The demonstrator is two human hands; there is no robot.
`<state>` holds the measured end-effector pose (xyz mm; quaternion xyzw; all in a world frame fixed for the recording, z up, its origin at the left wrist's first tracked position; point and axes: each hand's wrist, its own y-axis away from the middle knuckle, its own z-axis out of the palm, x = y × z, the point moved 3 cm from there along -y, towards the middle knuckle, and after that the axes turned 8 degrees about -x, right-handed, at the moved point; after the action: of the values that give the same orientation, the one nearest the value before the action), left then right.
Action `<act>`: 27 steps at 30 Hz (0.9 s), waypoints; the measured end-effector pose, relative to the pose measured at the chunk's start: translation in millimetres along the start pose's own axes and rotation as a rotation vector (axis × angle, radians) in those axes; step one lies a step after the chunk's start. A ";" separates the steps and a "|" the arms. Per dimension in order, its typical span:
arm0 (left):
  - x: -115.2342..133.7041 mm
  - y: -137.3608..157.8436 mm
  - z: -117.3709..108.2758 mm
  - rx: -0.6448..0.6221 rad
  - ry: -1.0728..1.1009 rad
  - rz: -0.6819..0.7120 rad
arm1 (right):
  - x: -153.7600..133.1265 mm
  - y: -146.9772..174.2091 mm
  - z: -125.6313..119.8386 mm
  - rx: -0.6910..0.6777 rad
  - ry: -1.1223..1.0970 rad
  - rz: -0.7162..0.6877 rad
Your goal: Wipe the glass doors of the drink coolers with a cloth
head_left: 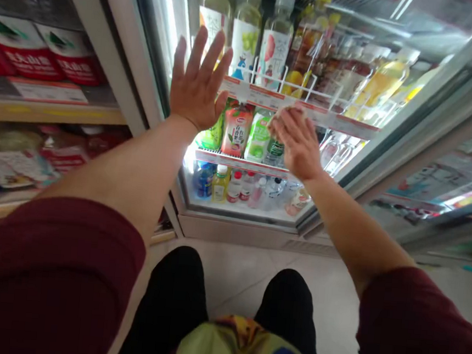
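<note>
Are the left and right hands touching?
Apart. The head view shows a clear gap between the left hand and the right hand, with a red bottle visible between them.

A shop, plainly | here's a lit, glass-fronted drinks fridge [231, 230], bottles [275, 48] lined up in rows | price strips [259, 95] running along its shelves' front edges | over left, red-and-white packs [56, 56] sit above a price label [49, 91] near their shelf's [51, 114] front edge | another stocked fridge [426, 149] on the right
</note>
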<state>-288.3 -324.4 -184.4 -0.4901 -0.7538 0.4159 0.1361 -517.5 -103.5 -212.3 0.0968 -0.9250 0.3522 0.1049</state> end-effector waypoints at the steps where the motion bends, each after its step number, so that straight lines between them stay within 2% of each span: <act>1: 0.7 0.5 -0.7 0.004 0.000 0.011 | 12.8 -7.8 -9.9 0.107 0.027 0.052; 3: 1.7 1.6 -2.5 -0.001 0.034 0.017 | 38.3 -26.0 -28.7 0.325 0.064 0.188; 5: 2.3 2.6 -4.0 -0.012 0.064 0.002 | 45.8 -38.6 -34.6 0.408 0.065 0.277; 7: 3.4 3.5 -5.5 -0.010 0.085 -0.008 | 27.9 -38.6 -24.1 0.330 0.039 0.264; 10: 4.5 4.4 -6.9 0.002 0.112 -0.021 | -16.9 -21.3 4.2 0.022 -0.044 0.050; 12: 4.5 4.6 -6.7 -0.002 0.127 -0.027 | -24.5 -13.6 10.0 -0.081 -0.084 -0.032; 14: 4.4 4.7 -6.7 -0.006 0.135 -0.032 | -4.1 -19.2 -1.7 0.012 -0.060 0.045; 17: 5.6 5.1 -8.6 -0.009 0.146 -0.048 | 37.7 -37.5 -26.2 0.254 0.020 0.292; 19: 7.3 5.6 -11.1 -0.004 0.168 -0.065 | 39.4 -41.1 -27.1 0.288 0.036 0.355; 21: 9.2 5.9 -13.9 0.008 0.190 -0.082 | 15.0 -33.0 -13.6 0.201 0.020 0.277; 23: 10.8 6.2 -16.0 0.017 0.193 -0.093 | -18.7 -19.1 5.7 0.011 -0.027 0.092; 25: 11.8 6.3 -16.8 0.018 0.180 -0.093 | -36.2 -10.3 15.8 -0.130 -0.069 -0.035; 26: 12.1 6.4 -16.8 0.017 0.171 -0.092 | -34.0 -11.5 14.2 -0.129 -0.076 -0.042; 27: 12.3 6.5 -16.8 0.017 0.163 -0.090 | -25.1 -16.7 8.4 -0.072 -0.069 -0.011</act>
<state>-279.9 -304.5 -181.5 -0.4867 -0.7580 0.3744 0.2198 -490.3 -118.7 -214.4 0.1103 -0.9395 0.3147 0.0781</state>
